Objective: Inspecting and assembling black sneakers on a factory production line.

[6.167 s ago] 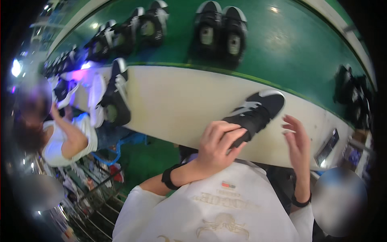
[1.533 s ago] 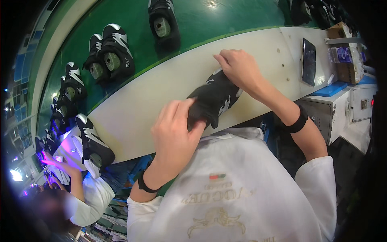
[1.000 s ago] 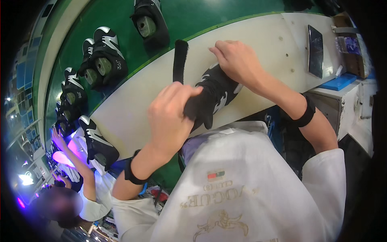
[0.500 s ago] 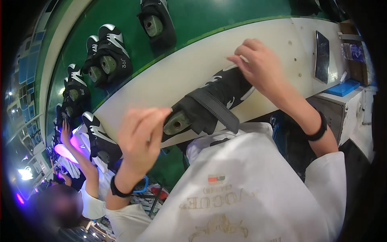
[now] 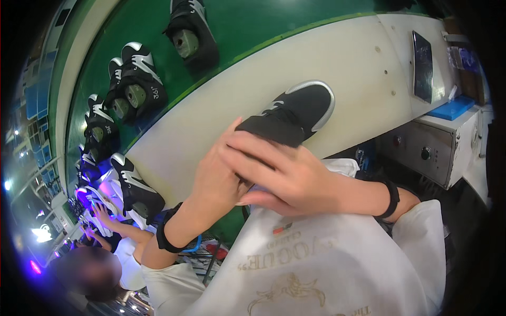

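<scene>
Two surfaces fill the view: the green conveyor belt [image 5: 253,26] running far and left, and the cream bench edge [image 5: 348,68] nearer to me. Along the belt sit dark shoes on lasts, one pair [image 5: 134,79] at far left, a single shoe [image 5: 192,34] at the far top. Off to the right stand a grey control box [image 5: 435,150] and a dark flat screen [image 5: 422,66]. Between my hands is the black sneaker [image 5: 295,110] with its pale sole rim, toe pointing far and right over the bench. Half a second ago my hands were apart, the left lifted off and the shoe's mouth showing; now both have closed in together. My left hand [image 5: 216,179] cups the heel end from beneath, and my right hand [image 5: 279,174] lies across it, fingers curled over the collar. At lower left a co-worker's arm [image 5: 118,231] reaches toward another shoe [image 5: 136,187].
</scene>
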`<state>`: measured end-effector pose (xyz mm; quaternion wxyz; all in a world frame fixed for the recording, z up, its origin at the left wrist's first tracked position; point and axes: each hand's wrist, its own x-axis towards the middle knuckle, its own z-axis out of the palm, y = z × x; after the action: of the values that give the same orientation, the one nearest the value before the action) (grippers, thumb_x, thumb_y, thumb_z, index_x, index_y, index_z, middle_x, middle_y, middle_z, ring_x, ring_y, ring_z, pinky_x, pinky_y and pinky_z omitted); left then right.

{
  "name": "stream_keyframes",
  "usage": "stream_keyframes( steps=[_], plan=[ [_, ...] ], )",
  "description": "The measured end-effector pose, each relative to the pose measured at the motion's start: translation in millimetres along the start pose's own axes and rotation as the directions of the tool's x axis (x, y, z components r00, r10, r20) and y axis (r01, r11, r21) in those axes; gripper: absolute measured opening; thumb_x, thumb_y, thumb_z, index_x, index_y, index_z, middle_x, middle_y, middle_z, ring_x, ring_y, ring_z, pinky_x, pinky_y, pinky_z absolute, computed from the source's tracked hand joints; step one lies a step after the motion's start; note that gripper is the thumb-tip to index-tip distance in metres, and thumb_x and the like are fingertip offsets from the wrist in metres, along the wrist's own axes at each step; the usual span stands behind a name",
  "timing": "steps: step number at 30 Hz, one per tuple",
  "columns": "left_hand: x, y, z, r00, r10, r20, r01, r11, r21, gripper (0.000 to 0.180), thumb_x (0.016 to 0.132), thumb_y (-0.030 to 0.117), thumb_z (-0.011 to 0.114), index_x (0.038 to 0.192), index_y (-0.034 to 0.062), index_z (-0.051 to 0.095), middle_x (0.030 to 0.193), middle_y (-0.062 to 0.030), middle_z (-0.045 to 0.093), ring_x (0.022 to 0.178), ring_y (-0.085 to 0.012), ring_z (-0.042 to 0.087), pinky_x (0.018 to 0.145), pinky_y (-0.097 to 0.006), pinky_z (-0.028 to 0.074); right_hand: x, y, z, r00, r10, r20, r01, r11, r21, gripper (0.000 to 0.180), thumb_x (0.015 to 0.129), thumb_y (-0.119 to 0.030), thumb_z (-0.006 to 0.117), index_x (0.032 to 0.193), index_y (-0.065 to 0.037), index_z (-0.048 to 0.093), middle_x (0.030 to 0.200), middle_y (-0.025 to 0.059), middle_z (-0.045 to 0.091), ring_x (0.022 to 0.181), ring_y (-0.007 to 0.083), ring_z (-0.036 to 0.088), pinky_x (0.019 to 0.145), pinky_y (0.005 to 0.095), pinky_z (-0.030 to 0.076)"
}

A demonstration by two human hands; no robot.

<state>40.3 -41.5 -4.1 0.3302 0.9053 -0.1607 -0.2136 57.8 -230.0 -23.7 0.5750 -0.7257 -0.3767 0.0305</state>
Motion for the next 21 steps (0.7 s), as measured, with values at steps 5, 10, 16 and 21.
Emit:
stream_keyframes(
  steps=[5,10,16,21],
  plan=[
    [-4,-8,12,0.994,-0.077,-0.075,0.066,0.989,-0.134,0.044,0.083,0.016,0.070,0.124,0.0028,0.059,0.126,-0.0186,0.058,0.125,-0.0410,0.052,0.097,-0.044,0.050,8,11,10,0.979,0.054,-0.197,-0.047,0.998,0.037,0.042,0.078,-0.019,0.071,0.114,0.001,0.060,0.108,0.0179,0.062,0.096,0.0355,0.056,0.087,0.0427,0.043],
    [7,-11,15,0.986,0.142,-0.090,-0.116,0.962,0.248,0.042,0.079,0.019,0.072,0.118,0.0064,0.061,0.125,-0.0140,0.060,0.111,-0.0321,0.061,0.082,-0.039,0.054,20,-12,13,0.910,0.342,-0.235,-0.273,0.920,0.280,0.019,0.082,-0.012,0.065,0.097,-0.001,0.065,0.097,0.0159,0.065,0.095,0.0341,0.056,0.086,0.0420,0.041],
    [19,17,9,0.993,-0.058,-0.102,0.080,0.972,0.222,0.047,0.076,0.022,0.071,0.120,0.0133,0.061,0.129,-0.0120,0.059,0.102,-0.0283,0.065,0.072,-0.036,0.055,18,-11,23,0.910,0.299,-0.287,-0.232,0.941,0.246,0.011,0.087,-0.010,0.059,0.088,-0.003,0.067,0.092,0.0074,0.066,0.084,0.0272,0.058,0.081,0.0372,0.042],
    [18,-9,1,0.994,-0.087,0.070,0.088,0.996,-0.009,0.046,0.079,0.016,0.070,0.125,0.0138,0.061,0.138,-0.0171,0.053,0.106,-0.0292,0.064,0.086,-0.037,0.053,3,14,-18,0.984,0.168,-0.055,-0.164,0.983,0.081,0.029,0.086,-0.015,0.062,0.112,-0.002,0.068,0.113,0.0123,0.064,0.098,0.0287,0.060,0.090,0.0377,0.044]
  ],
)
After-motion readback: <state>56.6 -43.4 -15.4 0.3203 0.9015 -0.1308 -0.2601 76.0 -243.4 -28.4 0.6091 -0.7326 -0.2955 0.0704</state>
